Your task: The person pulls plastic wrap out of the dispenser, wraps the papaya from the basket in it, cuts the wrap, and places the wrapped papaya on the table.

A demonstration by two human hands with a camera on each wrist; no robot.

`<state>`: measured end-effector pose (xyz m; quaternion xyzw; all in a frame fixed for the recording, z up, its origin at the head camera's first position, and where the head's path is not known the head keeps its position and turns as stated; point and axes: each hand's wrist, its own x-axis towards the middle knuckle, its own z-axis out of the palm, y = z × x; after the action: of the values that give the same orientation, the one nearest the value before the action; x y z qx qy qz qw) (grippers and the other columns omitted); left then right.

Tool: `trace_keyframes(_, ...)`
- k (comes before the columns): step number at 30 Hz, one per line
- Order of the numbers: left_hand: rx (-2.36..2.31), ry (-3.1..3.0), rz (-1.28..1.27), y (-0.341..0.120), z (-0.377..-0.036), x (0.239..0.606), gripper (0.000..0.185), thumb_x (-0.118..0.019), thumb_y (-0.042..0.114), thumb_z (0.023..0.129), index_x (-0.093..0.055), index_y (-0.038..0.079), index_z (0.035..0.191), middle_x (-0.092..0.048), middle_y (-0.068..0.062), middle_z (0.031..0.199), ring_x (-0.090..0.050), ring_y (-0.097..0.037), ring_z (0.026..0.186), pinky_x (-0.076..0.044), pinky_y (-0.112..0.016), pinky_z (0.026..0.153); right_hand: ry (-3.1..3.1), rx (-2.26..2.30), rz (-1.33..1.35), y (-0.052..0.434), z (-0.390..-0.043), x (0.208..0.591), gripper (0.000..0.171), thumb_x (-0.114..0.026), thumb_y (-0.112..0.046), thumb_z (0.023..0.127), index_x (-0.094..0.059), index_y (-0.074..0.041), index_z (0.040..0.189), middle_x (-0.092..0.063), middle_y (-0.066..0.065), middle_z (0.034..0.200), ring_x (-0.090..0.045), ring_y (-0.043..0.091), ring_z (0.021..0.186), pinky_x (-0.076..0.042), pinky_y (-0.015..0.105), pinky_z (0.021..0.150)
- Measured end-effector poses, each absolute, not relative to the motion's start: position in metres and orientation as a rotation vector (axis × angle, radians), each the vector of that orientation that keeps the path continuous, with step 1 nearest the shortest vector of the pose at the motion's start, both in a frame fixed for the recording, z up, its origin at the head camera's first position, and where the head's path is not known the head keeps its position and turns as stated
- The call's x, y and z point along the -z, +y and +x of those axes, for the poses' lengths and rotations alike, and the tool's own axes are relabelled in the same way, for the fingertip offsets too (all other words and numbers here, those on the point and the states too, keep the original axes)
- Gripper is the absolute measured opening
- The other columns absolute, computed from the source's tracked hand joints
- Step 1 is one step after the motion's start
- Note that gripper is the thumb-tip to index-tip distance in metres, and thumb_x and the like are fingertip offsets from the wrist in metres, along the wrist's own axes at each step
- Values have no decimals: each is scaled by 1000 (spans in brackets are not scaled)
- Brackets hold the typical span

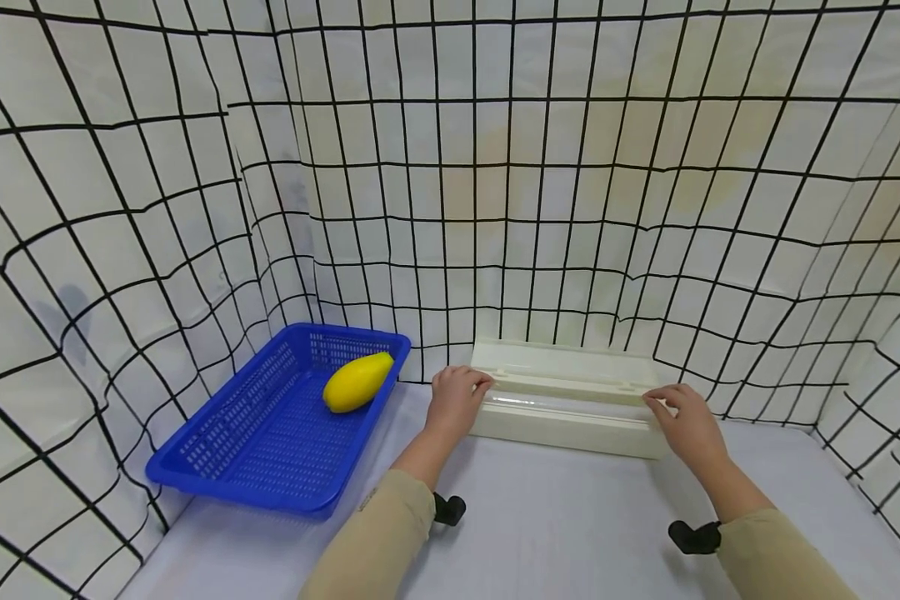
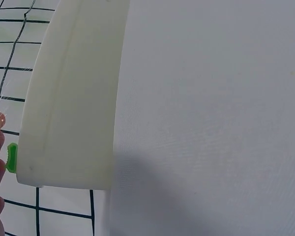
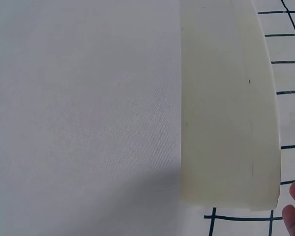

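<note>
A yellow, mango-shaped plastic fruit (image 1: 357, 382) lies in a blue perforated plastic basket (image 1: 255, 433) at the table's (image 1: 555, 525) left edge.

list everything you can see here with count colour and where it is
dispenser box: 1, cream white, long, lid open, at the back middle of the table against the backdrop
green tab: 1, green, on the left end of the dispenser box
basket: 1, blue, perforated plastic, on the left of the table
mango: 1, yellow, lying in the far right corner of the basket
table: 1, pale grey white surface under everything
backdrop: 1, white cloth with a black grid, around the back and both sides
wrist cameras: 2, black, one under each forearm
sleeves: 2, beige, on both forearms
left hand: 1, fingers curled over the left end of the dispenser box
right hand: 1, fingers curled over the right end of the dispenser box
</note>
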<state>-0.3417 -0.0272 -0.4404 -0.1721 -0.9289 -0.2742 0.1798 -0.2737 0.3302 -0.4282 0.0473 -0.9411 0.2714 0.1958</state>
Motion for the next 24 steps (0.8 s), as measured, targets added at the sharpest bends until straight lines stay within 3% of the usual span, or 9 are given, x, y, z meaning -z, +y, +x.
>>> trace_keyframes(11,715,-2637,-531,-29,-344,427,16,-64,26,97,-76,22,108,-69,5,100,-57,-23,106,-34,-47,106,-2597,-779,114,330,-270,421,28,-55,-22,103,-67,0,116,-62,20,114,-57,36,102,-49,53,82)
trace_keyframes(24,616,-2691,-597,-38,-337,407,17,-64,28,98,-77,22,107,-72,7,103,-58,-21,104,-36,-44,105,-2601,-754,141,334,-269,407,28,-56,-23,103,-68,-2,115,-62,20,114,-58,37,101,-49,54,79)
